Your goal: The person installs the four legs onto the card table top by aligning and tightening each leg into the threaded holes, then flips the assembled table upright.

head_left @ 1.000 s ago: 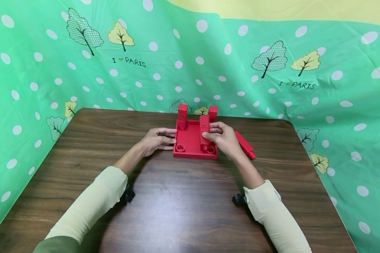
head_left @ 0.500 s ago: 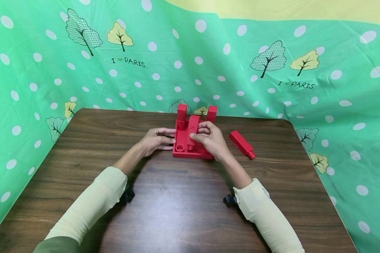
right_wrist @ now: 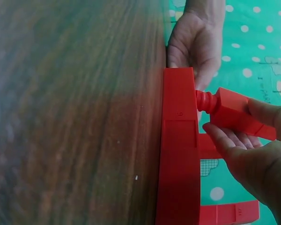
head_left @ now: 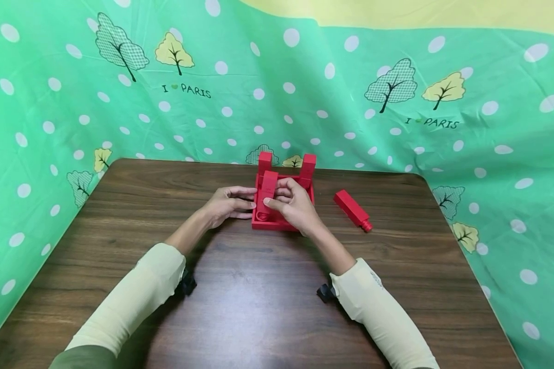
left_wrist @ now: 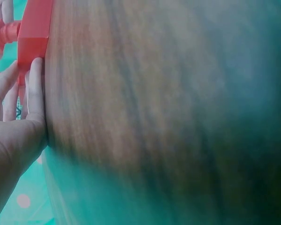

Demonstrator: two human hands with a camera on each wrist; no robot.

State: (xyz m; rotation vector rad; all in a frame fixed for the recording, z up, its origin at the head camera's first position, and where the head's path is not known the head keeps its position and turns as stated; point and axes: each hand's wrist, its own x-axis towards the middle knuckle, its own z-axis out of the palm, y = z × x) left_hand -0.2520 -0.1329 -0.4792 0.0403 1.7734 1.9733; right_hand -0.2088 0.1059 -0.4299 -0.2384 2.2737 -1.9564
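My right hand pinches a red square leg between thumb and fingers, its threaded end pointing down. In the right wrist view, that threaded end is right at the rim of the shallow red square tray, over its near left corner. A round socket shows at that corner. My left hand lies along the tray's left side, its extended fingers touching the wall, as the left wrist view also shows. Two similar red legs, one at back left and one at back right, stand upright in the tray.
Another red leg with a threaded end lies on the brown wooden table, right of the tray. Behind the table hangs a green dotted cloth with printed trees.
My right hand has carried the leg leftward across the tray, from the near right corner to the near left socket. The left hand and tray stay almost in place.
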